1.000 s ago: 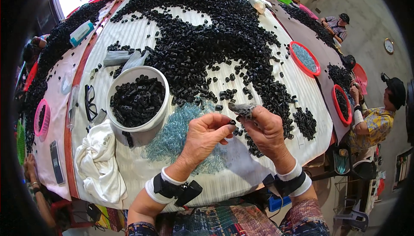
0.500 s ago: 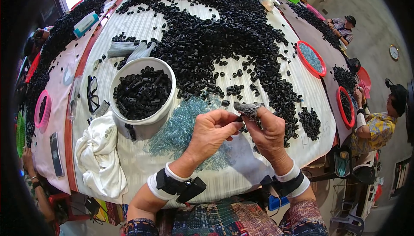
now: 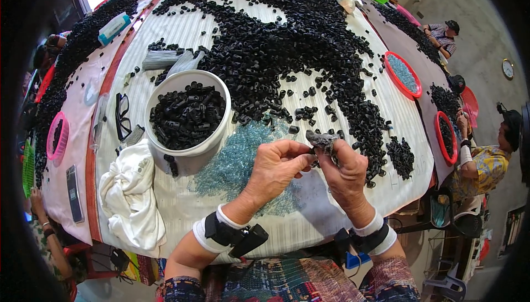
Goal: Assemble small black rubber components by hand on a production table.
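My two hands meet over the near part of the table, fingertips almost touching. My left hand (image 3: 280,168) is closed in a pinch on a small black plastic part (image 3: 313,151), mostly hidden by the fingers. My right hand (image 3: 346,170) is closed around a dark grey, ragged-looking piece (image 3: 322,140) that pokes out above the thumb; its kind is unclear. Under and left of the hands spreads a heap of small clear bluish pieces (image 3: 234,161). Beyond it lies a huge pile of black plastic parts (image 3: 276,54). A white bowl (image 3: 225,120) full of longer black parts stands left of my hands.
Left of the bowl lie eyeglasses (image 3: 122,115), a white cloth (image 3: 130,197) and bundles of grey strips (image 3: 161,59). A phone (image 3: 74,193) lies farther left. Red-rimmed trays (image 3: 418,89) sit at the right, where a co-worker (image 3: 486,153) in a yellow patterned shirt works.
The whole view has shifted slightly, so everything sits a little farther right. My hands keep nearly the same pinched pose over the table.
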Demonstrator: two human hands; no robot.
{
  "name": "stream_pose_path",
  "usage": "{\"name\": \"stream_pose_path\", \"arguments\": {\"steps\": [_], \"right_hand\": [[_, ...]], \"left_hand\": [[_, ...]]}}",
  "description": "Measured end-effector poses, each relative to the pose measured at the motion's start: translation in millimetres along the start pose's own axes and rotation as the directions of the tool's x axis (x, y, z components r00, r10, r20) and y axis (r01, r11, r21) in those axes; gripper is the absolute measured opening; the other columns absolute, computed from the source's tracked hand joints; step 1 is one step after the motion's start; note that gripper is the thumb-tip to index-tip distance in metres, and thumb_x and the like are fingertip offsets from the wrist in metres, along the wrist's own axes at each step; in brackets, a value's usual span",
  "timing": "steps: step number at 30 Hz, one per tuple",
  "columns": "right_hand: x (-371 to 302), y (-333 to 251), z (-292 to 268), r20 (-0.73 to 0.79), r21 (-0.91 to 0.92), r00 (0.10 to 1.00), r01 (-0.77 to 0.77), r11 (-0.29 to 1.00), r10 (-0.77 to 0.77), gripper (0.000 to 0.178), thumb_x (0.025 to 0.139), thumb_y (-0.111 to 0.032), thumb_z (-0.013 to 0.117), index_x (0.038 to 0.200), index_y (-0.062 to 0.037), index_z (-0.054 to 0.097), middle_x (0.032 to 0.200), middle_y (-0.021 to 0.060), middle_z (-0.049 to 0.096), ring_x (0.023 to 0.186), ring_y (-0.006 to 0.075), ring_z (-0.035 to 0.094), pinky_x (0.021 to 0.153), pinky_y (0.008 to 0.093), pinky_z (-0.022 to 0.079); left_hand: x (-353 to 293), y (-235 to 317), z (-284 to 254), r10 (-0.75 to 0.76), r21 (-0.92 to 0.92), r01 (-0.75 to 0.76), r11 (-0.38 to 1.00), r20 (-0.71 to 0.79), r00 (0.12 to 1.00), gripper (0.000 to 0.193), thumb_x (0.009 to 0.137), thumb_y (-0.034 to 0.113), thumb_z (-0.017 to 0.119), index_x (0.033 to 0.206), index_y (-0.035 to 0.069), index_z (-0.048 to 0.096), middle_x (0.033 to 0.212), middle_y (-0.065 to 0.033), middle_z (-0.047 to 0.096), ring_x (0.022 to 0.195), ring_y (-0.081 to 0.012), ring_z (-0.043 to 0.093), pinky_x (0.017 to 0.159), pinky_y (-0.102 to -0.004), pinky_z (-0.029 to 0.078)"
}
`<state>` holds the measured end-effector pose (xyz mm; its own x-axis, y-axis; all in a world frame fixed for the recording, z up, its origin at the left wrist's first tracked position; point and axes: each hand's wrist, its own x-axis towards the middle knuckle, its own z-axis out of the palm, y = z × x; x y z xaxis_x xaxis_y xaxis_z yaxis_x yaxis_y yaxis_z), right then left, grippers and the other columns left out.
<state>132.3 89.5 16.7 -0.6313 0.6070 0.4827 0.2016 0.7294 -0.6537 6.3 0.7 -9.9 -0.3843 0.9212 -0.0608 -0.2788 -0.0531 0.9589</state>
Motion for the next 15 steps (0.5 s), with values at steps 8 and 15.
{"name": "stream_pose_path", "arguments": {"steps": [8, 15], "right_hand": [[4, 5, 10, -0.023, 0.285, 0.986, -0.153, 0.946, 0.167, 0.010, 0.078, 0.003, 0.063, 0.087, 0.0003, 0.057, 0.079, 0.0089, 0.063, 0.068, 0.0120, 0.063, 0.059, 0.0240, 0.048], [6, 3, -2, 0.034, 0.008, 0.998, 0.058, 0.998, -0.058, 0.016, 0.072, 0.007, 0.063, 0.083, 0.0000, 0.054, 0.074, 0.0118, 0.056, 0.064, 0.0243, 0.058, 0.057, 0.0324, 0.046]], "left_hand": [[2, -2, -1, -0.024, -0.014, 0.023, 1.000, -0.033, 0.999, 0.015, 0.082, 0.005, 0.066, 0.094, -0.004, 0.064, 0.080, -0.0082, 0.066, 0.069, -0.0119, 0.064, 0.055, -0.0223, 0.052], [0, -2, 3, -0.027, -0.029, 0.026, 0.999, -0.045, 0.999, 0.014, 0.082, 0.005, 0.067, 0.093, -0.004, 0.064, 0.079, -0.0087, 0.066, 0.068, -0.0117, 0.064, 0.054, -0.0210, 0.051]]}}
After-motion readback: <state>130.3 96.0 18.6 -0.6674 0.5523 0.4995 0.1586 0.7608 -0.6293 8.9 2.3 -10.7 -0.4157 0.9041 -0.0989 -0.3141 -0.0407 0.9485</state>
